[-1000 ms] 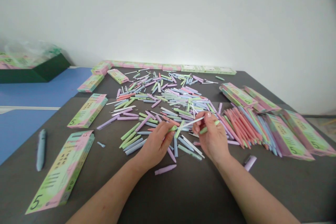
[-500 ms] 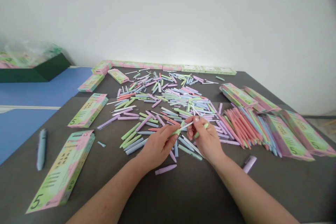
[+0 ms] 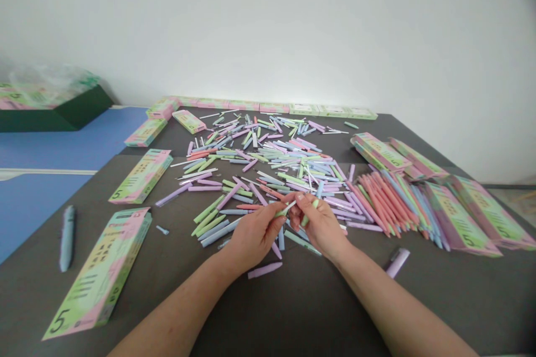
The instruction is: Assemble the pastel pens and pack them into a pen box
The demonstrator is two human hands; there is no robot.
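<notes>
One white refill (image 3: 290, 205) is meeting a green pen barrel (image 3: 281, 213) at 12 o'clock | my left hand (image 3: 256, 231), nearly closed, is pinching the barrel | my curled right hand (image 3: 321, 227) is holding refill and green piece (image 3: 309, 213)

Pinching with left hand (image 3: 255, 234) and right hand (image 3: 322, 226), super close together
Showing bare forearms (image 3: 180, 301) kinda angled inward, with curled fingers (image 3: 268, 216)

Workshop-like room, dark worktable (image 3: 301, 312), heaped pen parts (image 3: 293, 148), printed cartons (image 3: 98, 270), plain pale wall (image 3: 268, 28)
</notes>
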